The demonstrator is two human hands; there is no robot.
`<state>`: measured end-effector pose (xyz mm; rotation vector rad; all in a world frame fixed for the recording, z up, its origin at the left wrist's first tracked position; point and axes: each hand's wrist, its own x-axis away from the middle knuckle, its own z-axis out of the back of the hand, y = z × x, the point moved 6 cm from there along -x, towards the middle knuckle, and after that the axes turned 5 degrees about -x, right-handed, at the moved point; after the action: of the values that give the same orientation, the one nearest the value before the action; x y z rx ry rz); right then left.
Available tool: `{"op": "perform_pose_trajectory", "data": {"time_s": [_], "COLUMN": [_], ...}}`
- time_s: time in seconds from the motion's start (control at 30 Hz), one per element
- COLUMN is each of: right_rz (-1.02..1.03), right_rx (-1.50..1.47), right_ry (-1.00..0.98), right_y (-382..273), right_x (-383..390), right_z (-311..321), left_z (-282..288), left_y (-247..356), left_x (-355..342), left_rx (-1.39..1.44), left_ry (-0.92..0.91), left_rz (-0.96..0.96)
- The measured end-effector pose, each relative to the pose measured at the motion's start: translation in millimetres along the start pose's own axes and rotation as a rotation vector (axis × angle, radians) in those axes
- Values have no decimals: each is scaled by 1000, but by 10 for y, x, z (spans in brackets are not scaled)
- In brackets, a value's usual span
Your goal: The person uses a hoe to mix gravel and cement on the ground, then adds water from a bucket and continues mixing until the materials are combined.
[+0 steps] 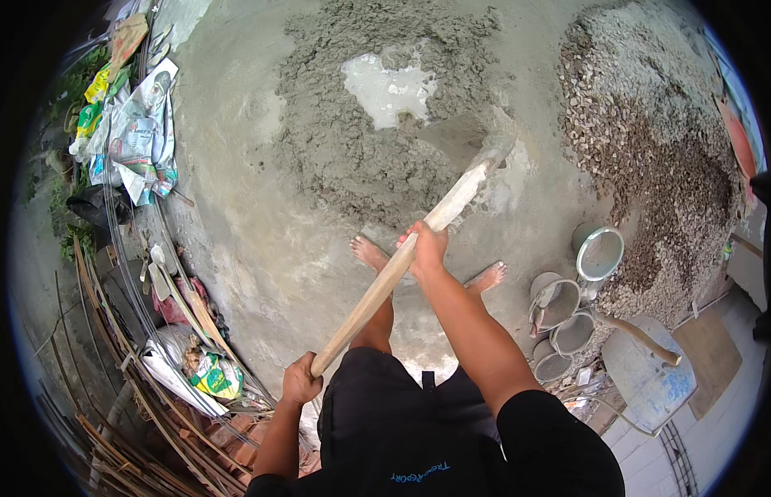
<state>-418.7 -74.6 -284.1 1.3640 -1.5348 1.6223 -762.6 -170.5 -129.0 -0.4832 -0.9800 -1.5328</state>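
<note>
Both hands grip the long wooden handle of a hoe (377,291), which slants from lower left to upper right. My left hand (302,379) is closed round the handle's near end. Further up, my right hand (424,247) wraps round its middle. The hoe's blade, smeared with grey, rests at the right edge of a ring of wet concrete mix (360,170); part of the blade blends into the mix. Within the ring lies a pool of cloudy water (389,87). My bare feet stand on the wet grey floor (253,248) just short of the mix.
On the right are a gravel pile (650,141), several buckets (601,253) and a second wooden handle (642,335) over a pale blue-stained board (650,381). Empty sacks (141,137), trowels (159,273), rods and bamboo strips (145,398) line the left side.
</note>
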Motion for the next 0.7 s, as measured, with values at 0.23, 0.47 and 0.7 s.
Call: {"op": "perform_pose_trajectory", "data": {"time_s": [0.23,0.47,0.7], "right_rz": [231,116,409], "right_rx": [174,346,463], "right_ry": [13,30,-93], "right_y": [-140,633,4], "right_x": [-13,148,-162], "right_z": [-431,-534,-1128], "left_z": [-239,-461,-645], "left_y": [-276,-694,-361], "left_x": [-372,131,-592], "left_rx": [212,237,466], "left_ry": [-124,-163,-82], "left_rz": [59,191,137]}}
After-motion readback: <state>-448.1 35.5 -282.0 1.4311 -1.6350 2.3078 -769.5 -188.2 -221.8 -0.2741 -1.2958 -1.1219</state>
